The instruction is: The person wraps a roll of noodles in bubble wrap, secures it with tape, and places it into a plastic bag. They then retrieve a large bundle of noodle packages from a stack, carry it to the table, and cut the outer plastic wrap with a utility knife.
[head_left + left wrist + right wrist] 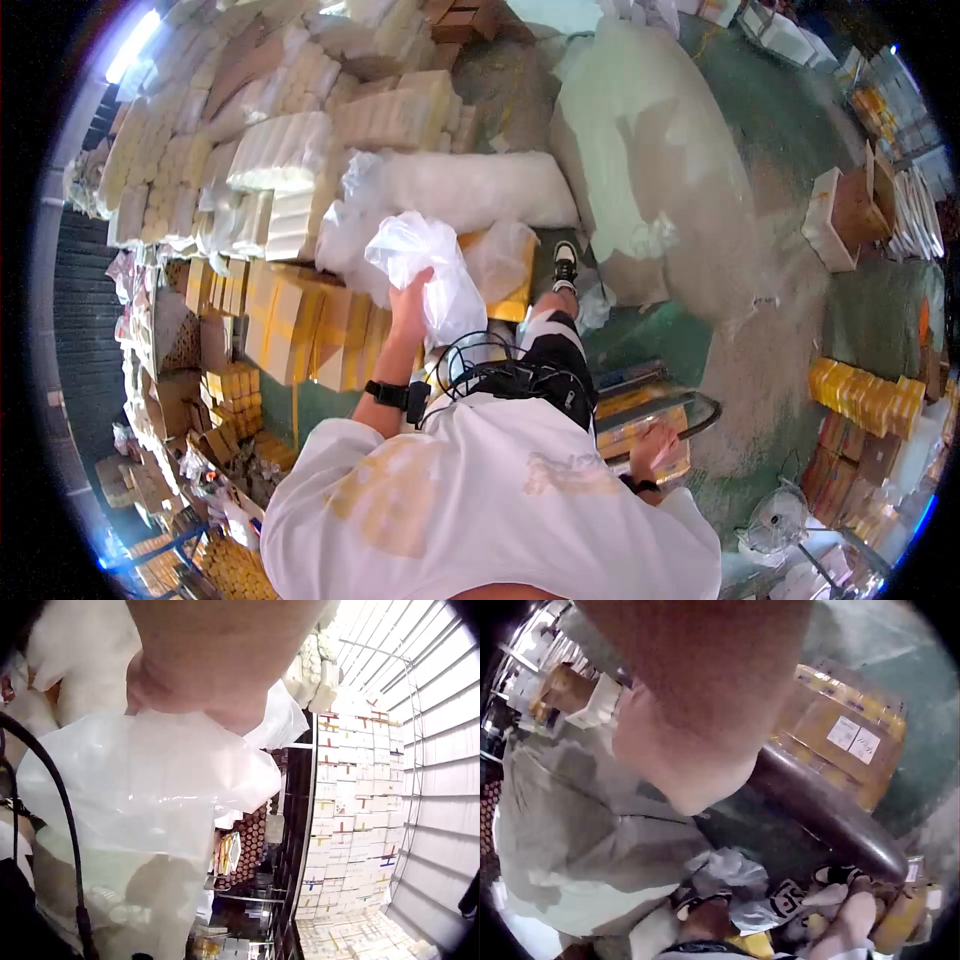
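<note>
My left hand [408, 300] grips a bunched translucent plastic bag [445, 290] in front of my body. In the left wrist view the bag [142, 780] hangs in wide, wrinkled folds below the hand [199, 705], whose fingers are mostly hidden. At my right side, my right hand [655, 450] hangs beside the dark handle bar [712, 408] of a cart, fingers loose. The right wrist view shows that hand [686, 765] overlapping the line of the bar [832, 814], with a taped carton [840, 735] beyond.
A long white wrapped bundle [480, 190] and a large pale covered heap [650, 170] lie ahead. Taped cartons [300, 320] line the left, below stacked white packs [285, 150]. A standing fan [778, 518] is at the right rear. Green floor [640, 340] shows beside my leg.
</note>
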`<move>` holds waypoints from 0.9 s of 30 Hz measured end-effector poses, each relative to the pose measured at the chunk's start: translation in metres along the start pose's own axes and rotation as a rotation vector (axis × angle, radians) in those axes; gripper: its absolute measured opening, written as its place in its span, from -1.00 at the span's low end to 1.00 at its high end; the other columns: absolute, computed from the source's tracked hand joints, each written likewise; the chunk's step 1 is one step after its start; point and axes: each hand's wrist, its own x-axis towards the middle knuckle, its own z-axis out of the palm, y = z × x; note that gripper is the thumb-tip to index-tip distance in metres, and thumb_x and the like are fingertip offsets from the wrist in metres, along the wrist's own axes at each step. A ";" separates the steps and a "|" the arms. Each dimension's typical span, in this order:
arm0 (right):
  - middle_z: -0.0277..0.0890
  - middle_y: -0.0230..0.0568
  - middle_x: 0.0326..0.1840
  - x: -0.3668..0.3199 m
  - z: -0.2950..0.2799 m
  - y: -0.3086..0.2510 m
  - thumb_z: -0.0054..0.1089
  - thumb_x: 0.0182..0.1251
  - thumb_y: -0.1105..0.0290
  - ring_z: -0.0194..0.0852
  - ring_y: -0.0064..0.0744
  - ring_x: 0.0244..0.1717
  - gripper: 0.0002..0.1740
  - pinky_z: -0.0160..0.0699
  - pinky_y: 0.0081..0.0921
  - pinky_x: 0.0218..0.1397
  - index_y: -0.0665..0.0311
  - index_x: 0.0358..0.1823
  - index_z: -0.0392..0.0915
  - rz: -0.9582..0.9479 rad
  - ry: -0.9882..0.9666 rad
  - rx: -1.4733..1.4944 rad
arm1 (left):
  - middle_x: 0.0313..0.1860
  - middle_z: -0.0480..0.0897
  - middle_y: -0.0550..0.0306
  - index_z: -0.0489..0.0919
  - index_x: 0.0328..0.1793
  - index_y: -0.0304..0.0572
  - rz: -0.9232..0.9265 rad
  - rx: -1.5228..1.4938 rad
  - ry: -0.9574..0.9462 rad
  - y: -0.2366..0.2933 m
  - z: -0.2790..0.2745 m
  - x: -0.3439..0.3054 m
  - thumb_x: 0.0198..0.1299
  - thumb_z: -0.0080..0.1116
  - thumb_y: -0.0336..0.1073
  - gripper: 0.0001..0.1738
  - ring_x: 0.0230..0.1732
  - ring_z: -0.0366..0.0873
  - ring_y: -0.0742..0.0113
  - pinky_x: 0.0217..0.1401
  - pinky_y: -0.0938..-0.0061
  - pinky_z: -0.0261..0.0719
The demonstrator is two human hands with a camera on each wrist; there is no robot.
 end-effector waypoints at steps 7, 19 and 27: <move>0.56 -0.12 -0.19 0.094 0.010 -0.039 0.20 0.31 0.26 0.51 -0.03 -0.07 -0.82 0.39 -0.08 0.10 0.20 -0.22 0.57 0.156 -0.468 0.037 | 0.07 0.66 0.00 0.45 0.32 -0.34 -0.012 0.088 -0.126 -0.004 0.158 0.134 0.13 0.33 -0.49 -0.42 0.02 0.67 0.15 0.05 0.24 0.68; 0.57 0.07 0.14 0.505 -0.078 -0.179 0.20 0.36 0.37 0.52 0.11 0.16 -0.68 0.48 -0.03 0.26 0.28 0.10 0.58 -0.367 0.071 0.411 | 0.14 0.62 0.04 0.52 0.26 -0.34 0.121 0.204 0.276 0.102 0.211 0.275 0.14 0.38 -0.27 -0.43 0.15 0.57 0.20 0.19 0.23 0.59; 0.26 0.11 0.45 0.672 -0.074 -0.249 0.36 0.14 0.27 0.18 0.12 0.45 -0.22 0.18 0.01 0.49 0.23 0.42 0.29 -0.270 0.149 0.289 | 0.12 0.62 0.05 0.48 0.32 -0.33 0.327 -0.028 0.477 0.210 0.127 0.277 0.10 0.37 -0.36 -0.37 0.07 0.62 0.16 0.09 0.25 0.65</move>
